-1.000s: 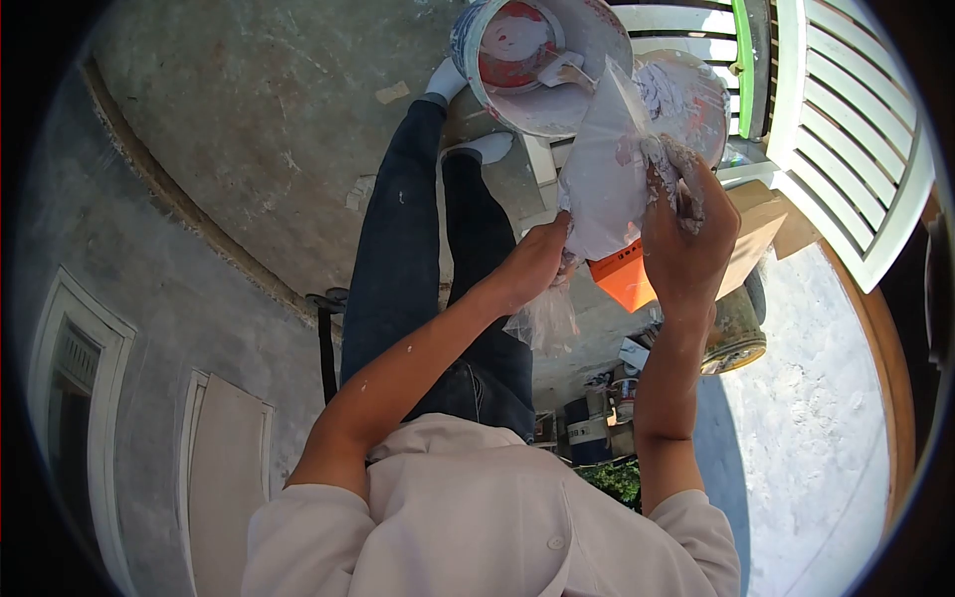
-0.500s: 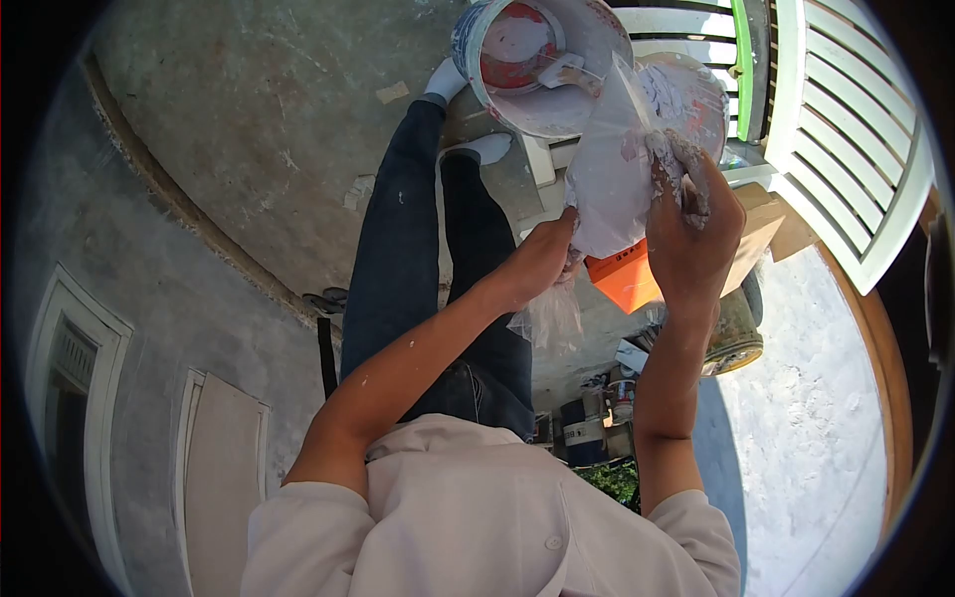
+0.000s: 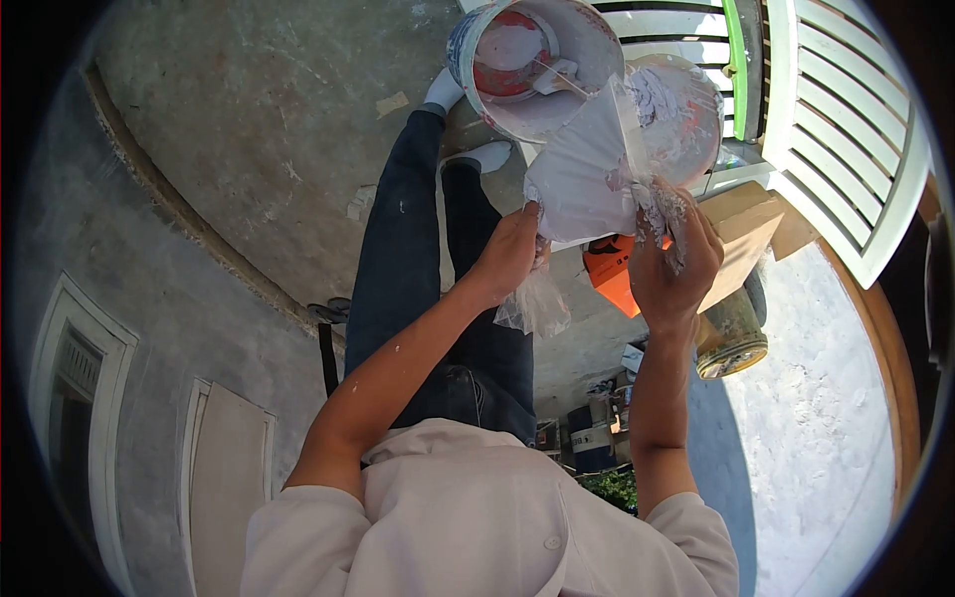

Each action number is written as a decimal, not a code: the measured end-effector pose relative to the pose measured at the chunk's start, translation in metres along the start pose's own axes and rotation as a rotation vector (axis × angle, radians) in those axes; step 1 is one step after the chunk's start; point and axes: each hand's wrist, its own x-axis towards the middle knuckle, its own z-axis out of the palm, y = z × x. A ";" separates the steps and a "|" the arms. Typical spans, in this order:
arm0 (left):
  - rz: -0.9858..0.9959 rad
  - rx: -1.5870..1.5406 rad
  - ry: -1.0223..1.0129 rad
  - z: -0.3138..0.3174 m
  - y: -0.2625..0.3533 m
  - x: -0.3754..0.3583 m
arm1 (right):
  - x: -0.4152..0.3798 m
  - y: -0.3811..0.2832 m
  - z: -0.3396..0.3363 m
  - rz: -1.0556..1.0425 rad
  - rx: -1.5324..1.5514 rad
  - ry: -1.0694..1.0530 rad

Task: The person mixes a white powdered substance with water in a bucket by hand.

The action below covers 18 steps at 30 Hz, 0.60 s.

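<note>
A translucent plastic bag, with a whitish mass showing through it, is stretched between my two hands. My left hand is closed on its lower left end, and loose clear plastic hangs below those fingers. On the other side, my right hand grips the bag's right edge, its fingers smeared with white paste. Beyond the bag stands a large paste-stained bucket holding a red-and-white round container. Right of it, a round surface carries a lump of white paste, partly behind the bag.
An orange box and a cardboard box sit beneath and beside my right hand. A dirty yellowish bucket is farther right. White slatted furniture stands at the upper right. My feet rest on the concrete floor.
Both hands have moved left and slightly down toward me with the bag. The bag now looks wider and more spread between them.
</note>
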 end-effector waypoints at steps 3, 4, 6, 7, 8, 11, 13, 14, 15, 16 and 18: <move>0.033 0.080 -0.010 -0.002 -0.002 0.003 | -0.008 0.002 -0.006 -0.031 -0.025 0.005; 0.050 0.088 -0.014 -0.002 -0.002 0.003 | -0.011 0.004 -0.007 -0.045 -0.024 0.012; 0.085 0.104 -0.022 -0.002 -0.002 0.003 | -0.014 0.008 -0.010 -0.100 -0.026 0.026; 0.085 0.071 -0.033 -0.002 -0.002 0.003 | -0.015 0.009 -0.011 -0.127 -0.029 0.033; 0.085 0.038 -0.042 -0.003 -0.003 0.004 | -0.016 0.010 -0.013 -0.154 -0.033 0.041; 0.127 0.032 -0.055 -0.001 -0.002 0.002 | -0.017 0.013 -0.013 -0.233 -0.055 0.088; 0.148 0.045 -0.057 0.001 -0.002 0.001 | -0.016 0.014 -0.012 -0.288 -0.080 0.149; 0.149 0.046 -0.055 0.001 -0.002 0.001 | -0.017 0.014 -0.013 -0.293 -0.072 0.149; 0.147 0.045 -0.060 0.000 -0.002 0.002 | -0.018 0.014 -0.014 -0.298 -0.063 0.149; 0.145 0.044 -0.064 0.001 0.000 0.001 | -0.019 0.015 -0.016 -0.302 -0.054 0.148; 0.138 0.038 -0.083 0.002 0.003 0.000 | -0.019 0.014 -0.020 -0.314 -0.048 0.140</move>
